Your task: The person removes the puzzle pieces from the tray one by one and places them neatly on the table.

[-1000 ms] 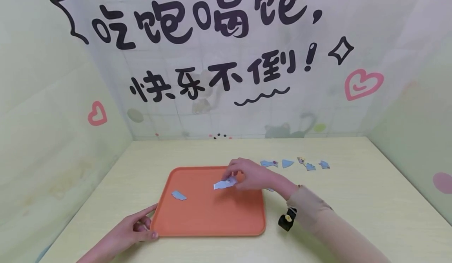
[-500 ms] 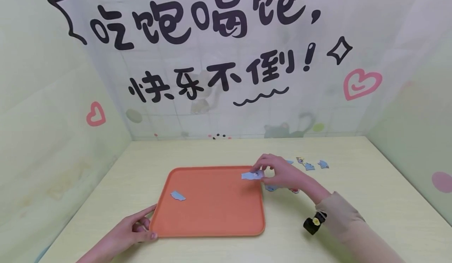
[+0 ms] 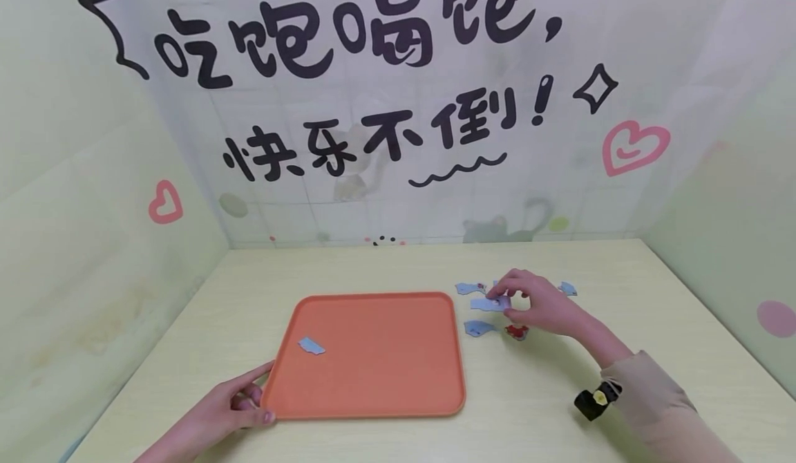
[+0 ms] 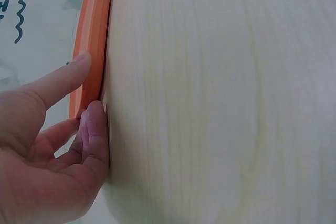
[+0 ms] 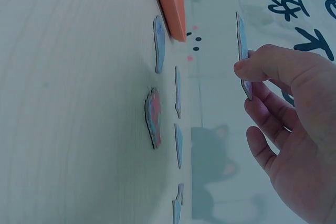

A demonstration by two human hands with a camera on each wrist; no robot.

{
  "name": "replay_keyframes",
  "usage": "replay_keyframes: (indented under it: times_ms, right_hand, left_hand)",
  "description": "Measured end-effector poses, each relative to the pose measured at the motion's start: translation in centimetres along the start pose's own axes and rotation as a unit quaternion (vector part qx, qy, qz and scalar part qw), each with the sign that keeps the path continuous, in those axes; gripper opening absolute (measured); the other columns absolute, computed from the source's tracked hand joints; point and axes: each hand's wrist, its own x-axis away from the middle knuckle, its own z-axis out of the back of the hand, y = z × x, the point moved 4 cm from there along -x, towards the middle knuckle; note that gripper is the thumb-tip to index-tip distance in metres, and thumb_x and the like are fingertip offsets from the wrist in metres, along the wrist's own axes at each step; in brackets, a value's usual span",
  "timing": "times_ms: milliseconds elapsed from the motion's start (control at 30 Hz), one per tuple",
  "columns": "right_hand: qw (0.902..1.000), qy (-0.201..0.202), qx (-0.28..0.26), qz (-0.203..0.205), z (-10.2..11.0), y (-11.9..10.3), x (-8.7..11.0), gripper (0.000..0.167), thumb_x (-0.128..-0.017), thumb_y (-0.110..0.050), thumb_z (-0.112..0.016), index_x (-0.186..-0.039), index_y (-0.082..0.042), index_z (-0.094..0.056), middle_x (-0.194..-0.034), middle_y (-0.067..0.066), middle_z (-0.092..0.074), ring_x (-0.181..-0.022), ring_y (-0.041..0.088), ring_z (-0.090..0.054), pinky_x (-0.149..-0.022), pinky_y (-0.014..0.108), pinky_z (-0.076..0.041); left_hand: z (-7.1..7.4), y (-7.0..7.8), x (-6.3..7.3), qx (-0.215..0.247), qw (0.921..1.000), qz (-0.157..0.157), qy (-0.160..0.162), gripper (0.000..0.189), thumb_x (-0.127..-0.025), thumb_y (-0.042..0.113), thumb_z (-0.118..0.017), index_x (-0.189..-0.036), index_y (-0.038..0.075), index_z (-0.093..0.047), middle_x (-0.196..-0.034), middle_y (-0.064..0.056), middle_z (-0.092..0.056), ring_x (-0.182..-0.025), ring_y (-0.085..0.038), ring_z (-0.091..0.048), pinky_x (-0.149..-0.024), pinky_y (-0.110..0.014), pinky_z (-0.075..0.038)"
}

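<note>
My right hand pinches a flat light blue puzzle piece between thumb and fingertips, to the right of the tray. In the right wrist view that puzzle piece stands edge-on, raised above the table. The orange tray lies on the table, with one small blue puzzle piece on its left part. At the tray's front left corner, my left hand holds the rim. The left wrist view has the thumb against the tray's side and the other fingers bent around the corner.
Several loose puzzle pieces lie right of the tray: a blue one, a red one, another behind, and one farther right. The right hand hides some. A printed back wall and side walls enclose the table.
My right hand has carried its puzzle piece rightward from over the tray to above the loose pieces beyond the tray's right edge. The left hand stays at the tray's corner.
</note>
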Motion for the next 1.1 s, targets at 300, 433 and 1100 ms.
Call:
replay_keyframes:
  times_ms: [300, 433, 1100]
  right_hand:
    - [0.9990, 0.029, 0.033, -0.010, 1.9, 2.2, 2.3, 0.029, -0.084, 0.001, -0.070, -0.106, -0.018, -0.073, -0.105, -0.002, -0.064, -0.094, 0.013, -0.060, -0.076, 0.033, -0.051]
    - [0.9983, 0.031, 0.043, -0.022, 2.2, 3.0, 3.4, 0.029, -0.083, 0.001, -0.072, -0.106, -0.016, -0.073, -0.104, -0.002, -0.064, -0.090, 0.009, -0.059, -0.077, 0.031, -0.050]
    - [0.9957, 0.010, 0.053, -0.076, 3.0, 6.0, 6.9, 0.030, -0.079, 0.000, -0.075, -0.105, -0.016, -0.072, -0.096, -0.006, -0.063, -0.085, 0.002, -0.054, -0.074, 0.024, -0.047]
  left_hand:
    - [0.0, 0.1, 0.1, 0.002, 1.0000, -0.006, -0.001, 0.091, -0.086, 0.027, -0.077, -0.154, -0.003, -0.024, -0.096, -0.006, -0.053, -0.076, -0.008, -0.046, -0.063, -0.021, -0.040]
    - [0.0, 0.1, 0.2, 0.006, 0.9999, -0.008, -0.002, 0.091, -0.086, 0.027, -0.077, -0.154, -0.003, -0.024, -0.096, -0.007, -0.053, -0.075, -0.008, -0.046, -0.063, -0.021, -0.040]
    - [0.0, 0.3, 0.3, 0.012, 0.9998, -0.013, -0.008, 0.090, -0.087, 0.026, -0.076, -0.154, -0.003, -0.024, -0.097, -0.007, -0.053, -0.075, -0.008, -0.046, -0.063, -0.021, -0.039]
